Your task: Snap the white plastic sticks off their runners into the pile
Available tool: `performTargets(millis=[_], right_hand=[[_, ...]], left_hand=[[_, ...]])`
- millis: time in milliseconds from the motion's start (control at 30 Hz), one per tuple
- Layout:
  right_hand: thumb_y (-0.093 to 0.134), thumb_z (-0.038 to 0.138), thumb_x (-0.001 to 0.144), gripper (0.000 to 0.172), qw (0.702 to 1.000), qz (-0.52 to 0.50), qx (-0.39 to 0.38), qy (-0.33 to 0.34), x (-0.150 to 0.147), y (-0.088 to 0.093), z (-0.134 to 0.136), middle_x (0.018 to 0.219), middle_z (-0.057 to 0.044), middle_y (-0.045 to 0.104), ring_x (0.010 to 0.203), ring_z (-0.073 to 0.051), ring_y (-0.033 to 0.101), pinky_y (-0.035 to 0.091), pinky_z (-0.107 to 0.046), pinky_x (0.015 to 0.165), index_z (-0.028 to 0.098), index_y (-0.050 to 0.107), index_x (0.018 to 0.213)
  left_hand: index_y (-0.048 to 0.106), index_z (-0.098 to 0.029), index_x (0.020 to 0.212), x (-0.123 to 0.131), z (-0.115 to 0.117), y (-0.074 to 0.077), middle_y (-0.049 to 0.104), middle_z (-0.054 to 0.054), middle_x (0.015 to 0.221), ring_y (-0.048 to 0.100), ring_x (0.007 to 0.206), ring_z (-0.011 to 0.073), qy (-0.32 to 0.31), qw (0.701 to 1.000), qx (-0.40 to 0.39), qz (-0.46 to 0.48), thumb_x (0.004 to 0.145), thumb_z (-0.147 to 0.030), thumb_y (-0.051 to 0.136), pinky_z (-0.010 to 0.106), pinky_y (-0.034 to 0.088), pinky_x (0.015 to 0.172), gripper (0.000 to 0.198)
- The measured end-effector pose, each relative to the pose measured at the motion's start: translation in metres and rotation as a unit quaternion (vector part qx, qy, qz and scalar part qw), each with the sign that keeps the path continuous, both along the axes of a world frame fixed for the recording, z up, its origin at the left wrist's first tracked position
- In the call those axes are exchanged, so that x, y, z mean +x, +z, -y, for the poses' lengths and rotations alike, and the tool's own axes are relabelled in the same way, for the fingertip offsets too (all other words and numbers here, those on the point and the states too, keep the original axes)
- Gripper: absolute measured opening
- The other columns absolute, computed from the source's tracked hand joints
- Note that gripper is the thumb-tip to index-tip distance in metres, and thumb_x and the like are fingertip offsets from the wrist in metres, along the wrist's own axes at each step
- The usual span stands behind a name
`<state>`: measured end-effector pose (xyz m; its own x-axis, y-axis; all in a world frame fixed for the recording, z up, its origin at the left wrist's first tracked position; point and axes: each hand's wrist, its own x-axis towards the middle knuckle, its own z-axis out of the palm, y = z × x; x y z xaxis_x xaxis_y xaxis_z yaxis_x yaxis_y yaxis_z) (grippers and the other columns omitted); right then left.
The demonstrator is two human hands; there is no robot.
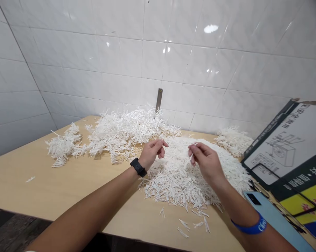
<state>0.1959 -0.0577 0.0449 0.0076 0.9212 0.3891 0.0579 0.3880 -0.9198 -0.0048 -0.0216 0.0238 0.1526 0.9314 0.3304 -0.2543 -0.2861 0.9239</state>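
Note:
Over a broad pile of small white branched sprigs (178, 185), my left hand (154, 151) is raised with thumb and forefinger pinched. What it holds, if anything, is too small to make out. My right hand (206, 159) faces it across a short gap, thumb against the fingers. A tiny pale bit may show at its fingertips, but I cannot tell what it is. Behind my left hand lies a looser heap of larger tangled white clusters (121, 129). Several stray sprigs (184, 224) are scattered near the table's front edge.
A printed cardboard box (283, 154) leans at the right, with a light-blue phone (275, 217) and glasses (281, 206) before it. Another white heap (232, 140) lies by the tiled wall (121, 56). A metal strip (159, 99) stands upright at the back of the wooden table (76, 189).

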Motion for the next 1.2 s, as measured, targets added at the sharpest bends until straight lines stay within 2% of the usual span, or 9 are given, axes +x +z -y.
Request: performTargets(millis=[200,400,633,700,767,833,967,1067,1200], right_hand=[[0.064,0.034,0.084,0.016,0.993,-0.047,0.100,-0.034,0.002,0.052,0.020,0.071,-0.001,0.056,0.053,-0.009,0.049,0.042,-0.022,0.047,0.019,0.068,0.085],[0.058,0.032,0.087,0.017,0.994,0.025,0.107,-0.020,-0.009,0.068,0.036,0.080,-0.003,0.058,0.060,-0.010,0.049,0.040,-0.023,0.049,0.020,0.068,0.096],[0.055,0.034,0.088,0.024,0.946,0.286,-0.025,0.149,-0.039,0.094,0.020,0.069,-0.003,0.059,0.051,-0.008,0.043,0.041,-0.026,0.051,0.014,0.068,0.091],[0.056,0.033,0.087,0.032,0.969,0.235,-0.003,0.071,-0.060,0.104,-0.006,0.086,-0.009,0.066,0.056,-0.010,0.052,0.048,-0.028,0.058,0.012,0.064,0.110],[0.059,0.033,0.085,0.060,0.985,0.169,-0.012,0.043,-0.078,0.107,-0.034,0.126,-0.018,0.056,0.074,-0.015,0.063,0.054,-0.032,0.070,0.014,0.041,0.140],[0.057,0.035,0.086,0.070,0.985,0.172,-0.018,0.018,-0.088,0.099,-0.053,0.143,-0.019,0.041,0.080,-0.017,0.066,0.056,-0.034,0.072,0.019,0.028,0.147],[0.060,0.039,0.082,0.039,0.922,0.382,0.005,0.060,-0.083,0.051,-0.049,0.114,-0.011,0.066,0.081,-0.021,0.064,0.054,-0.037,0.072,0.021,0.064,0.117],[0.075,0.036,0.068,0.031,0.872,0.472,0.043,0.125,-0.073,0.009,-0.032,0.103,-0.008,0.069,0.087,-0.024,0.062,0.049,-0.037,0.075,0.023,0.073,0.097],[0.063,0.026,0.078,0.010,0.892,0.438,0.055,0.097,-0.066,-0.021,-0.027,0.080,-0.006,0.069,0.071,-0.019,0.059,0.044,-0.033,0.068,0.021,0.071,0.076]], left_hand=[[0.061,-0.015,0.065,-0.016,-0.018,-0.008,0.049,-0.003,0.044,0.038,0.041,0.0078,0.149,0.986,0.056,-0.046,0.085,-0.041,0.052,0.022,0.032,0.046,0.034],[0.058,-0.017,0.063,-0.037,-0.034,-0.008,0.037,-0.006,0.041,0.029,0.038,0.0077,0.252,0.966,0.049,0.007,0.085,-0.041,0.050,0.022,0.022,0.042,0.034],[0.056,-0.017,0.060,-0.058,-0.047,-0.006,0.034,-0.005,0.042,0.027,0.038,0.0080,0.308,0.948,0.061,0.047,0.084,-0.039,0.051,0.023,0.021,0.041,0.034],[0.056,-0.017,0.059,-0.056,-0.046,-0.008,0.034,-0.005,0.041,0.028,0.038,0.0082,0.310,0.947,0.067,0.047,0.084,-0.039,0.051,0.023,0.022,0.041,0.034],[0.055,-0.018,0.059,-0.053,-0.045,-0.010,0.034,-0.005,0.041,0.029,0.038,0.0084,0.314,0.946,0.073,0.046,0.085,-0.039,0.050,0.023,0.022,0.041,0.034],[0.055,-0.018,0.060,-0.051,-0.044,-0.012,0.034,-0.005,0.041,0.029,0.038,0.0087,0.318,0.944,0.075,0.043,0.086,-0.039,0.048,0.023,0.022,0.041,0.034],[0.055,-0.018,0.061,-0.047,-0.041,-0.013,0.034,-0.006,0.041,0.029,0.038,0.0088,0.304,0.949,0.081,0.027,0.087,-0.038,0.047,0.023,0.022,0.041,0.034],[0.056,-0.018,0.063,-0.046,-0.040,-0.015,0.035,-0.006,0.041,0.030,0.039,0.0092,0.289,0.953,0.091,0.010,0.088,-0.038,0.046,0.023,0.023,0.042,0.034],[0.055,-0.018,0.062,-0.046,-0.038,-0.016,0.037,-0.006,0.042,0.033,0.040,0.0096,0.271,0.957,0.102,-0.019,0.089,-0.039,0.045,0.023,0.026,0.044,0.035]])
